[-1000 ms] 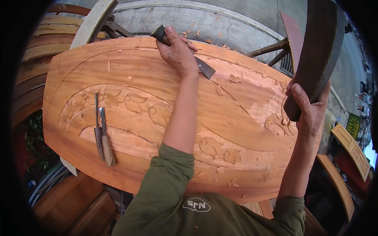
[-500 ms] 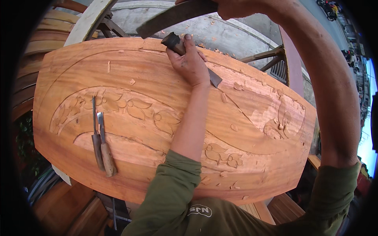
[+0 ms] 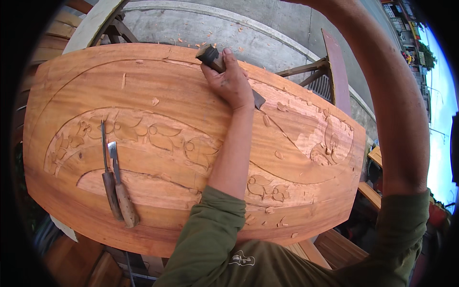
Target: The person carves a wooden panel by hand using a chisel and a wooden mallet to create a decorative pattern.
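Note:
My left hand (image 3: 232, 85) is closed round a chisel (image 3: 209, 57). Its dark handle top sticks out above my thumb, and the wide grey blade shows past the far side of my wrist, its edge at the wood. Beneath lies a large reddish-brown wooden panel (image 3: 158, 86) with leaf-and-vine carving and scooped-out pale areas. My right arm (image 3: 382, 91) is raised; its hand is out of the picture beyond the top edge. On the panel's left part rest a slim carving tool (image 3: 110, 189) and a chisel with a paler wooden handle (image 3: 125, 203), side by side.
Curled wood shavings (image 3: 283, 106) lie over the panel, more on the pavement (image 3: 191, 26) behind. A trestle leg (image 3: 306, 69) and a reddish board (image 3: 336, 71) stand at the far right edge. Slatted wood (image 3: 52, 40) is at the left, with further wooden pieces (image 3: 342, 248) below.
My right hand, which held a dark, flat wooden bar above the chisel, has risen out of view with it. My left hand keeps the chisel at about the same spot; the view has shifted slightly.

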The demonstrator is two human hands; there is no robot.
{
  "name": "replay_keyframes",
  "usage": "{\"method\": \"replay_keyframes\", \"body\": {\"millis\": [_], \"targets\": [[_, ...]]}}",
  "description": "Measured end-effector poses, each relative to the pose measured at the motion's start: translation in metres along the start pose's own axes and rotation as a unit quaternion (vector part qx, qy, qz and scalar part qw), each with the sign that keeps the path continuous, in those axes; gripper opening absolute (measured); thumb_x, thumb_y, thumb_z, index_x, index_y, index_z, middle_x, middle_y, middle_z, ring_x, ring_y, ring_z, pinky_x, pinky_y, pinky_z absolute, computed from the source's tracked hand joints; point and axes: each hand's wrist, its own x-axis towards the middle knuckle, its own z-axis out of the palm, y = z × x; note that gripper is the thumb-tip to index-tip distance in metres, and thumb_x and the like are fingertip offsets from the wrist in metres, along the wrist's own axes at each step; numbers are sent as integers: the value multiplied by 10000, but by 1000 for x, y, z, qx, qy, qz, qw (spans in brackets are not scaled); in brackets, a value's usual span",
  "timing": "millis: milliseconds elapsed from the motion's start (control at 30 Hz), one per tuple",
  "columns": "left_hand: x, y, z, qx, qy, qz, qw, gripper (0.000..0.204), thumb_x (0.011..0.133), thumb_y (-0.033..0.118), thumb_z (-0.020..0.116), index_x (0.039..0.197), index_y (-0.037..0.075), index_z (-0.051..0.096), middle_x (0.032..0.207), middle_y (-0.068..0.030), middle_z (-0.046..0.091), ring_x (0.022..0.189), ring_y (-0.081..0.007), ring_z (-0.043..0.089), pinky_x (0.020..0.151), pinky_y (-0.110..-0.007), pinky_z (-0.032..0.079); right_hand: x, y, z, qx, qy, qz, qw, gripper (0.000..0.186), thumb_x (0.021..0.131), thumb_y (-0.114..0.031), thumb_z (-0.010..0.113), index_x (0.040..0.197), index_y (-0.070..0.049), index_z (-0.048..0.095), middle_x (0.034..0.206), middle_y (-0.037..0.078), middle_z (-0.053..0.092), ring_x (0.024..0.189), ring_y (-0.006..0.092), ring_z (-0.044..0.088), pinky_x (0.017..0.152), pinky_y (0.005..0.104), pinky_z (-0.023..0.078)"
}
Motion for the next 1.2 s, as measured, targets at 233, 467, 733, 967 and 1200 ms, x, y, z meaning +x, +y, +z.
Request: {"method": "replay_keyframes", "body": {"millis": [233, 467, 733, 967, 1200], "targets": [[7, -1, -9, 15, 5, 22, 1000, 254, 1073, 146, 727, 1142, 27, 514, 874, -67, 635, 524, -104, 544, 449, -255, 460, 4, -5, 23, -111, -320, -40, 940, 724, 892, -21, 625, 1582, -234, 580, 1138, 172, 793, 1067, 357, 760, 925, 507, 578], [-4, -10, -5, 31, 0, 18, 999, 240, 1082, 131, 715, 1118, 35, 497, 865, -59, 624, 521, -101, 534, 461, -246, 456, 15, -5, 27, 166, 114, 46, 978, 850, 822, -84, 723, 1635, -153, 484, 1200, 271, 770, 1116, 433, 743, 954, 488, 579], [-2, -24, -12, 31, -9, 71, 997, 262, 1092, 160, 717, 1166, 26, 504, 902, -61, 631, 537, -101, 533, 464, -249, 443, 13, -28, -3, -158, -231, -18, 960, 690, 907, -38, 636, 1568, -236, 600, 1123, 170, 797, 1026, 364, 766, 873, 492, 591], [-14, -17, -10, 29, -16, 26, 999, 269, 1106, 166, 694, 1208, 14, 497, 912, -72, 641, 557, -97, 541, 479, -245, 450, -17, -17, 19, -123, -371, -22, 920, 688, 918, -8, 617, 1563, -248, 621, 1125, 195, 783, 1082, 340, 755, 937, 486, 591], [-18, -32, -12, 71, -17, 52, 996, 278, 1103, 148, 698, 1216, 9, 485, 897, -69, 632, 565, -91, 529, 500, -241, 432, -5, -21, 0, 4, -56, 29, 998, 787, 848, -10, 624, 1607, -206, 561, 1108, 224, 784, 1074, 408, 756, 940, 498, 587]]}}
